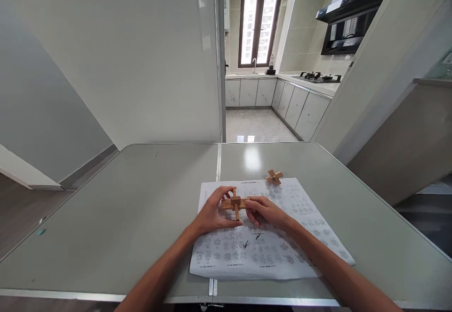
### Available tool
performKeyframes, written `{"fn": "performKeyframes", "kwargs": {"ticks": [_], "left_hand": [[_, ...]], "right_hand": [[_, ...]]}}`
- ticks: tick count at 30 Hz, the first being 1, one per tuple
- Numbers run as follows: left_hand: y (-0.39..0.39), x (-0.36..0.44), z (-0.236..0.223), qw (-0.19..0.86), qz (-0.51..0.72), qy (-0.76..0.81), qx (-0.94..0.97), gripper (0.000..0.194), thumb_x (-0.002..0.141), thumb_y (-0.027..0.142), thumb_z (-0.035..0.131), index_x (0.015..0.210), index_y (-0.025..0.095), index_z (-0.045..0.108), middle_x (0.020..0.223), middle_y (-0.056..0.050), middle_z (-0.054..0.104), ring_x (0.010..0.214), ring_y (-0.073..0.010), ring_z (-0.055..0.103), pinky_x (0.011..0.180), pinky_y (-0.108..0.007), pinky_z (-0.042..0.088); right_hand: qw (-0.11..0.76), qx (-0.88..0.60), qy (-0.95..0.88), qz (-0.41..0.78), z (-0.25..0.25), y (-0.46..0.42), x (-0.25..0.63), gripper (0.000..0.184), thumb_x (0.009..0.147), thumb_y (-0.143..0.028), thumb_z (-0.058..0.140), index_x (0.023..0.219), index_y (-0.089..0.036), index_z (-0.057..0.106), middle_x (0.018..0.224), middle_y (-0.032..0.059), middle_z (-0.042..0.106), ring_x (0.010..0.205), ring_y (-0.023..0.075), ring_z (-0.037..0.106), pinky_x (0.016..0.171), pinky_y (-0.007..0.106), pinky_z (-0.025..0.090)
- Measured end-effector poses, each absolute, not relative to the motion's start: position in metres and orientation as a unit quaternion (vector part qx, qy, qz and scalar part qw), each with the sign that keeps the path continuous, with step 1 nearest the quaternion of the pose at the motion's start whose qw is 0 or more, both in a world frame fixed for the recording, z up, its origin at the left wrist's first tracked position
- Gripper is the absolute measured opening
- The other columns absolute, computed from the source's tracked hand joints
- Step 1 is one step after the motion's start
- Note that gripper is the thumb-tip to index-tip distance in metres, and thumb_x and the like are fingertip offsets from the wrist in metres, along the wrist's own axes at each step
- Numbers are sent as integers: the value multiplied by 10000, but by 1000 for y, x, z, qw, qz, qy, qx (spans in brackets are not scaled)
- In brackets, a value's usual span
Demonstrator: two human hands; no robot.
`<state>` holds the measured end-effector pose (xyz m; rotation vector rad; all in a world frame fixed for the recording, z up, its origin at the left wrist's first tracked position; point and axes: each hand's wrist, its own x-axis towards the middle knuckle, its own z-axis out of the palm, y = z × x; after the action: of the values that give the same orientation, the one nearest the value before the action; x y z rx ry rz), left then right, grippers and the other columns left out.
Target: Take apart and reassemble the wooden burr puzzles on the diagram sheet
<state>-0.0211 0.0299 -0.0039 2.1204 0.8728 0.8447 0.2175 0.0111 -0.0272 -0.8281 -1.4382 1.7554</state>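
A partly interlocked wooden burr puzzle [235, 201], shaped like a cross, is held just above the printed sheet. My left hand [213, 213] curves around its left side, fingertips at the far end of the crossing stick and thumb by the near end. With thumb and fingers, my right hand [266, 211] pinches the right end of the horizontal piece. Beneath both hands lies a large white paper sheet [282, 246] covered with small puzzle diagrams. Beyond my right hand, a second wooden puzzle [274, 177] with several crossed pieces rests at the sheet's far edge.
The grey-green folding table [141, 217] has a metal seam down its middle and a metal rim. A small teal object [41, 232] lies near its left edge. Past the far edge, a doorway opens onto a kitchen with white cabinets [248, 92] and a gas stove [316, 77].
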Motion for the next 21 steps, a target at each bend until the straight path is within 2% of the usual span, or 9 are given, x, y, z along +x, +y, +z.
{"fn": "performKeyframes", "kwargs": {"ticks": [12, 21], "left_hand": [[31, -24, -1, 322, 348, 336, 814, 879, 632, 458, 952, 1390, 281, 544, 1287, -88, 615, 1101, -273, 608, 1003, -433, 502], [31, -24, -2, 325, 345, 327, 818, 879, 637, 466, 956, 1388, 273, 540, 1283, -72, 614, 1076, -249, 610, 983, -406, 510]], "right_hand": [[394, -341, -584, 623, -26, 12, 220, 448, 1003, -540, 577, 696, -215, 554, 492, -50, 559, 402, 98, 452, 442, 234, 368], [366, -338, -595, 631, -20, 9, 222, 445, 1014, -551, 563, 734, -205, 545, 545, -38, 587, 429, 98, 477, 470, 248, 351]]}}
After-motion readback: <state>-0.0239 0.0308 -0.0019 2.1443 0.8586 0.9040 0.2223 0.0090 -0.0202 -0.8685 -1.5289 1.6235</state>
